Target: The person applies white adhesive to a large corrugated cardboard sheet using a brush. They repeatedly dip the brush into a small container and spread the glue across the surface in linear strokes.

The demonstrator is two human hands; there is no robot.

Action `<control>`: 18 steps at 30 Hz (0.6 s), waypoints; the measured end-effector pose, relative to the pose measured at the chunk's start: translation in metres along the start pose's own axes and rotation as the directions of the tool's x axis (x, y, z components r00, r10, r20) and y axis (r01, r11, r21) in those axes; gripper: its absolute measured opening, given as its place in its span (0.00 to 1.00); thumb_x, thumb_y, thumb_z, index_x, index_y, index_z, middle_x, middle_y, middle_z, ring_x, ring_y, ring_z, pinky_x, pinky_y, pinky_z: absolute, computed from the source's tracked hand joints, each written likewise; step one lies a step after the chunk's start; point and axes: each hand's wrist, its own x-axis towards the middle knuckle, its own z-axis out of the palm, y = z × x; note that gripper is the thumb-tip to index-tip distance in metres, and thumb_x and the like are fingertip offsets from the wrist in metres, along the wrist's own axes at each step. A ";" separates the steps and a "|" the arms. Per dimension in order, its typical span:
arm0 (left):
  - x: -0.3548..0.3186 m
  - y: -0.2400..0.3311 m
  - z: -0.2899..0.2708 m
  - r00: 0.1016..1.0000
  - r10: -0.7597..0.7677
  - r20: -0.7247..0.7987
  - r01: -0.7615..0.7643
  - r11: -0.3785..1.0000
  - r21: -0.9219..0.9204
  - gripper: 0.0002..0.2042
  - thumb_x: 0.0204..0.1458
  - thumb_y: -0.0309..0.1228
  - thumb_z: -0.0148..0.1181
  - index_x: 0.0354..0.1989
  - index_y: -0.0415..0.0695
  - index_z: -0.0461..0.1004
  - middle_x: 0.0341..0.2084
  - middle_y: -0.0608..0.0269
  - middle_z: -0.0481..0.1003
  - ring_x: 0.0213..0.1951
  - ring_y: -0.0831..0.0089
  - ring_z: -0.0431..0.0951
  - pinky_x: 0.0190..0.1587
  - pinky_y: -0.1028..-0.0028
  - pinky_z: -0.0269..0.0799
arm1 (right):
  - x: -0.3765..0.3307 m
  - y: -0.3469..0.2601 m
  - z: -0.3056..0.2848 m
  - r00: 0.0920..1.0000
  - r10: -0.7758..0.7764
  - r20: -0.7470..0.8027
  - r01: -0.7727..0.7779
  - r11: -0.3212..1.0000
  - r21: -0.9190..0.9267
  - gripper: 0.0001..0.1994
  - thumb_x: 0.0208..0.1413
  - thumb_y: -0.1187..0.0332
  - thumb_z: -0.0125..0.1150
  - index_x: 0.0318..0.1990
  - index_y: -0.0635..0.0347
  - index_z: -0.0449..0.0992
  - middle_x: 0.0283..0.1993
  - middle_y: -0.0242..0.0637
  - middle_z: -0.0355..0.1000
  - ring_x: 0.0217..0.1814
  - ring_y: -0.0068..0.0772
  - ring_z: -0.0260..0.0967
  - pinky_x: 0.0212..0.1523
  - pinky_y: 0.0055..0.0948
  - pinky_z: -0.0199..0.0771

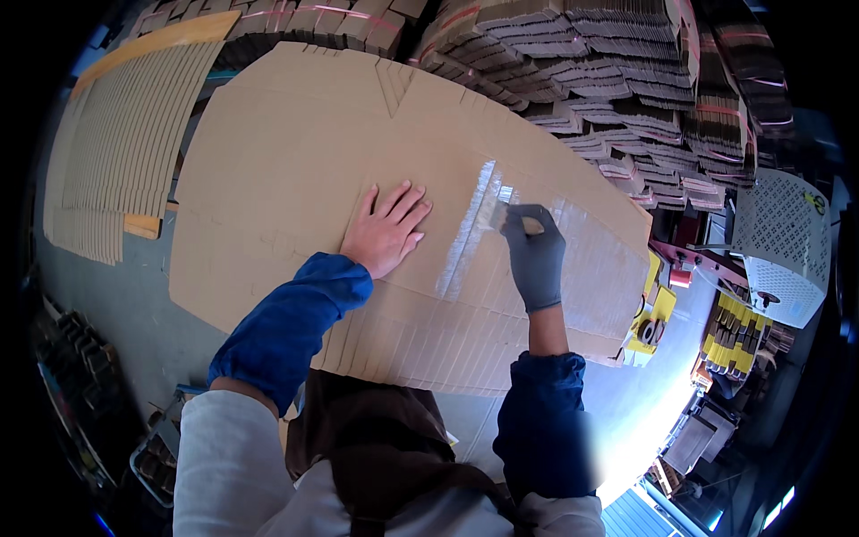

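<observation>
A large flat sheet of brown cardboard (295,179) lies in front of me, creased and slit along its edges. My left hand (383,233), bare, rests flat on its middle with the fingers spread. To the right, my right hand (535,255) wears a grey glove, thumb and fingers pinched together. From the pinch a small pale piece (491,215) reaches down to the cardboard; its kind is not clear. Beside it, a shiny whitish strip (465,237) runs slantwise over the sheet. More glossy streaks show on the cardboard right of the glove.
At the far left, a row of cardboard sheets (125,134) leans in layers by a wooden board (161,45). Tall bundled cardboard stacks (582,63) stand behind. On the right are a yellow tape dispenser (658,322), a white perforated casing (783,237) and yellow-and-brown bundles (732,336).
</observation>
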 end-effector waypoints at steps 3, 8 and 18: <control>-0.001 -0.001 0.001 1.000 -0.001 -0.014 0.002 1.000 0.026 0.24 0.60 0.42 0.51 0.65 0.52 0.63 0.68 0.67 0.57 0.71 0.66 0.50 0.68 0.47 0.48 | 0.012 -0.007 0.017 0.999 -0.036 0.032 0.034 0.998 0.061 0.03 0.53 0.74 0.60 0.35 0.62 0.76 0.34 0.42 0.75 0.35 0.36 0.75 0.39 0.29 0.74; -0.001 -0.003 0.000 1.000 -0.014 0.000 0.014 1.000 -0.006 0.24 0.60 0.42 0.52 0.64 0.51 0.63 0.68 0.67 0.57 0.71 0.65 0.50 0.68 0.46 0.48 | 0.029 0.002 0.003 0.997 0.078 0.008 -0.078 0.995 0.061 0.02 0.53 0.73 0.60 0.33 0.62 0.76 0.31 0.42 0.75 0.32 0.36 0.73 0.37 0.29 0.73; -0.004 -0.005 0.000 1.000 -0.020 0.019 0.021 0.999 -0.035 0.25 0.59 0.44 0.54 0.63 0.50 0.64 0.67 0.65 0.58 0.70 0.64 0.51 0.68 0.45 0.46 | 0.037 0.001 -0.019 0.998 -0.020 -0.064 0.020 1.000 -0.008 0.03 0.54 0.72 0.60 0.34 0.61 0.77 0.35 0.44 0.76 0.34 0.39 0.76 0.39 0.32 0.75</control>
